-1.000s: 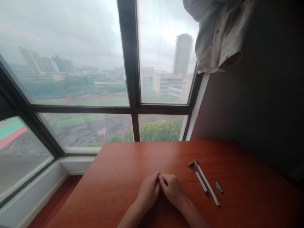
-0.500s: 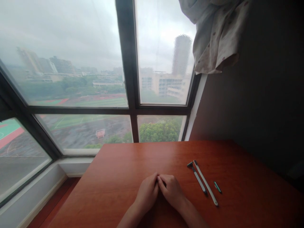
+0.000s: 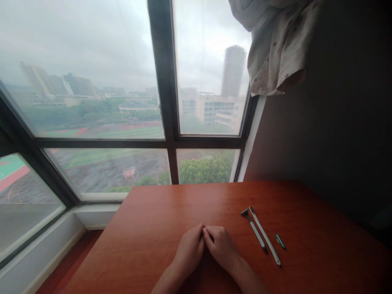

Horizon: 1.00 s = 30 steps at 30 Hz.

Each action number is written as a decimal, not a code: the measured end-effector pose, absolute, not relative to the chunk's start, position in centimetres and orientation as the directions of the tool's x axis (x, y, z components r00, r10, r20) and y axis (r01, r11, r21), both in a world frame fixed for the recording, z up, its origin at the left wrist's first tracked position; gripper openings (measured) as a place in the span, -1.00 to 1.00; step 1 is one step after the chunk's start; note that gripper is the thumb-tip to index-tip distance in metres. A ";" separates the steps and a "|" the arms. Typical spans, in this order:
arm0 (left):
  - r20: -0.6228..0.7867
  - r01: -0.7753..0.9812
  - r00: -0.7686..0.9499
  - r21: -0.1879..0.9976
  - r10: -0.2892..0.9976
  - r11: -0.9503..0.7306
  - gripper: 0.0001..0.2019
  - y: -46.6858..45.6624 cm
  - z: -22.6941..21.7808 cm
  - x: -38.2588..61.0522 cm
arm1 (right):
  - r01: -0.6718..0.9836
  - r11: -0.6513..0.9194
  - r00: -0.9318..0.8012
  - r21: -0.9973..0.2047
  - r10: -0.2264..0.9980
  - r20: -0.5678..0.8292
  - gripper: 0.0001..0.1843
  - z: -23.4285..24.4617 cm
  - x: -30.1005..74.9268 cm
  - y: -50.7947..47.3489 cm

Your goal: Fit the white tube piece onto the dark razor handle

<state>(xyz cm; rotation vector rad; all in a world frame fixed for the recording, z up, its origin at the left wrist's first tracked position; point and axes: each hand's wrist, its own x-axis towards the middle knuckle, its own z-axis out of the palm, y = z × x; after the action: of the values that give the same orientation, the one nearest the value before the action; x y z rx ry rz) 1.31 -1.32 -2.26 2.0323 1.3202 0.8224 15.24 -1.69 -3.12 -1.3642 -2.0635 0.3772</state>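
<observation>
My left hand (image 3: 190, 247) and my right hand (image 3: 219, 245) rest on the reddish-brown table (image 3: 147, 228), meeting at the thumbs and forefingers. Both are closed with fingers curled inward, and nothing shows in them. To the right of my right hand lies a razor (image 3: 256, 232) with a grey handle and dark head. Beside it, almost parallel, is a long, slim white stick (image 3: 266, 237) with a dark tip and a small hole at its near end, perhaps a toothbrush. Farther right lies a short green piece (image 3: 279, 241) that looks like a pen cap.
Past the table's far edge stand windows with dark frames (image 3: 170, 143), looking out on a sports field and buildings. A pale spotted curtain (image 3: 275, 57) hangs at the upper right. A dark wall (image 3: 306, 134) borders the table's right side.
The view has shifted very slightly. My hands and the things on the table stay as they were.
</observation>
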 end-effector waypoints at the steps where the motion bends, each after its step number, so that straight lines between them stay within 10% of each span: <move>1: 0.185 0.579 0.325 0.736 0.928 -0.349 -0.78 -1.3 -2.2 1.3 | 0.722 0.426 -0.269 -0.545 0.899 0.345 -0.64 -3.2 15.2 -1.7; 30: 0.207 0.572 0.342 0.728 0.917 -0.377 -0.76 -1.3 -2.4 1.1 | 0.753 0.420 -0.276 -0.507 0.900 0.337 -0.67 -3.4 15.3 -1.7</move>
<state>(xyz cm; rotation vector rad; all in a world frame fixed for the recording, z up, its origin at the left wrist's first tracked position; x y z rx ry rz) 1.12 -1.26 -2.41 2.0664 1.2972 0.8291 15.29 -1.68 -3.42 -1.3929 -2.0983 0.3317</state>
